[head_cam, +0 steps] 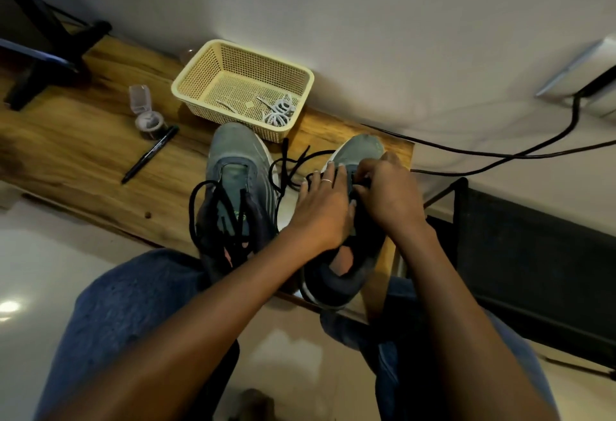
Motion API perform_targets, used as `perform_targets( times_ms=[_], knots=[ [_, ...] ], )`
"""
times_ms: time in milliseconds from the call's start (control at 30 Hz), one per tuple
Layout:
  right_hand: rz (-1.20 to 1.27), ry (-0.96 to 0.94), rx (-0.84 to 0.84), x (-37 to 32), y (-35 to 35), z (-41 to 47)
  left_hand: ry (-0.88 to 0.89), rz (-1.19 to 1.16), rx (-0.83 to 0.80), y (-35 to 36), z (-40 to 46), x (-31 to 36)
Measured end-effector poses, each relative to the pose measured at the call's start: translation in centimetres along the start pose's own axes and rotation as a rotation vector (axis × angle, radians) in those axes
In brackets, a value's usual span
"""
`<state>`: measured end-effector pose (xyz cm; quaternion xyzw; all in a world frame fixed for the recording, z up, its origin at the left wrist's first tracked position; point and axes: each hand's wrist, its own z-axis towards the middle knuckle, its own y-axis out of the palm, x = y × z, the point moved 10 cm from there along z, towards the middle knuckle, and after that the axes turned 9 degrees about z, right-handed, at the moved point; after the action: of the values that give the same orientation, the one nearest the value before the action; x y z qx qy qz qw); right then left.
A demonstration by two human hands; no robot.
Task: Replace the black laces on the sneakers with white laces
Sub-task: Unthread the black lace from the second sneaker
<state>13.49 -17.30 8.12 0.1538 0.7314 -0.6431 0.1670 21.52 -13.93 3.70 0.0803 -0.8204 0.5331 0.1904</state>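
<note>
Wooden bench top (83, 150) set against a pale wall, glossy floor below. Against the wall, a cream perforated basket (296, 75) with coiled white laces (279, 112) in its near right corner. Left of the basket, a small clear flip-top container (146, 114) and a black pen (150, 155) lying aslant. Two grey-green sneakers side by side, toes toward the wall: left sneaker (236, 187) with black lace (213, 207) loosened and looping out over its collar; right sneaker (350, 247) under both hands, its black lace (286, 167) trailing loose across the wood between the shoes. Left hand (321, 207), ring on one finger, laid flat over the right sneaker's tongue, fingers straight, gripping nothing. Right hand (390, 187) curled at the eyelets, fingertips pinching the lace there. Blue-jeaned knees in the foreground. Black cables (500, 154) trailing along the wall on the right.
</note>
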Motion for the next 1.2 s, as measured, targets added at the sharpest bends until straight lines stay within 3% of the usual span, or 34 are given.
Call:
perform_targets(
  times_ms=[100, 267, 333, 500, 600, 767, 1000, 1200],
  knots=[
    [0.061, 0.011, 0.054, 0.5, -0.6, 0.1, 0.010, -0.048, -0.039, 0.6, 0.2, 0.4],
    [0.423, 0.234, 0.270, 5.5, -2.6, 0.6, -0.007, -0.088, -0.078, 0.1, 0.5, 0.2],
    [0.434, 0.259, 0.298, 6.3, -2.8, 0.7, -0.004, -0.084, -0.079, 0.1, 0.5, 0.4],
    [0.323, 0.145, -0.007, 3.3, -0.2, 1.0, -0.011, -0.045, -0.092, 0.4, 0.4, 0.0],
    [0.149, 0.072, -0.071, 1.8, 0.7, 0.6, -0.001, -0.046, -0.104, 0.4, 0.3, 0.1],
    [-0.056, 0.058, 0.059, 1.1, -0.8, 0.3, -0.006, -0.066, -0.112, 0.4, 0.3, 0.2],
    [0.060, 0.188, 0.390, 2.7, -4.2, -0.7, 0.003, -0.168, -0.095, -0.5, 0.4, 0.9],
    [0.116, 0.302, 0.469, 4.5, -5.0, -1.0, -0.003, -0.202, -0.116, -0.3, 0.1, 0.7]
  ],
)
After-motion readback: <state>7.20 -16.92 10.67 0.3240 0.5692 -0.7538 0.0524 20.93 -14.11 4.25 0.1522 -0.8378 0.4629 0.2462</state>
